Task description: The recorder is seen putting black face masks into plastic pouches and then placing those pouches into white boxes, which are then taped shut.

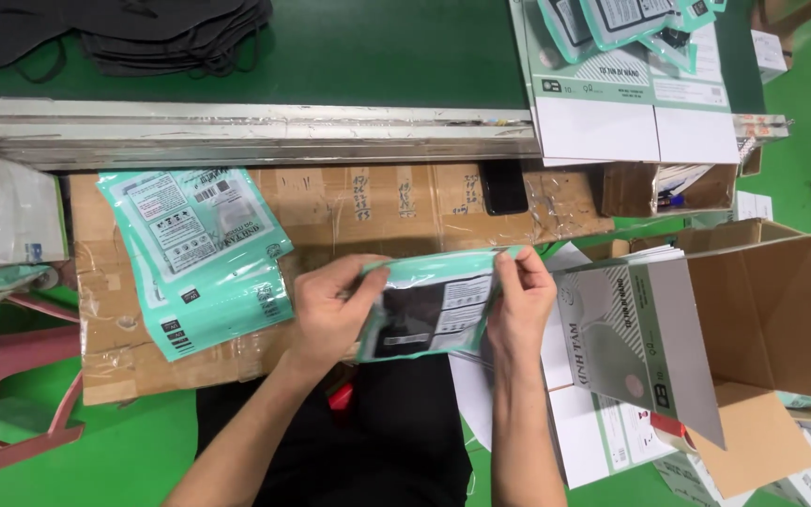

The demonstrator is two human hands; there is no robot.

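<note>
Stack of pouches (204,258): teal and clear plastic pouches lying flat on the left part of the counter, well left of both hands, printed labels facing up.
Counter (368,202): a work surface covered in taped brown cardboard, running under a metal rail at its far edge.
Left hand (326,314): fingers curled and pinched shut on the left edge of a pouch, thumb on the front face near the top corner, the rest of the fingers behind it.
Pouch (434,305): teal plastic with a clear window showing something dark inside; held up off the counter between the two hands, slightly tilted, top edge towards the rail.
Right hand (521,305): closed on the right edge of the same pouch, thumb and forefinger pinching its upper right corner, the other fingers folded along the side.
Carton (645,333): a grey and teal printed box standing just right of the right hand, open end facing up and to the left.
Cardboard box (781,300): large, brown, open, behind the carton at the far right.
</note>
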